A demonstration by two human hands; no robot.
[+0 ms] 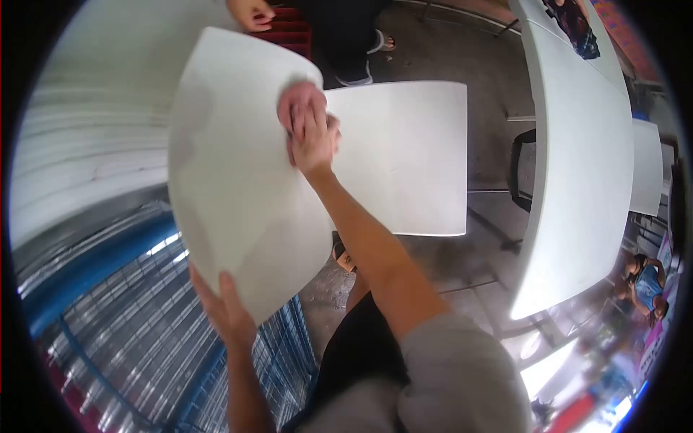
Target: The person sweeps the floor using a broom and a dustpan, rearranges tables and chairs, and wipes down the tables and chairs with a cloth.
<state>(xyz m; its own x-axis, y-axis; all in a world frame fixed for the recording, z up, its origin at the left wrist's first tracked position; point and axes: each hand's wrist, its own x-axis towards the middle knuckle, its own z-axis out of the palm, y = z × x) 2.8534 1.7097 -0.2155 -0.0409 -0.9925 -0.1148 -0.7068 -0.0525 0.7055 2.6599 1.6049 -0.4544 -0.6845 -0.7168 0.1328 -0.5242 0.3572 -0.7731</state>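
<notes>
Beside blue racking, the white panel runs lengthwise forward.

From my remote seat I count two boards, one cloth and one black chair. I tally one left hand and one right hand (plus, at the far side, one co-worker's hand).

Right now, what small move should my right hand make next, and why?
Probably slide the crumpled pink cloth leftward across the large white panel: the right hand holds it near the panel's right edge, and the left hand supports the lower left.
</notes>
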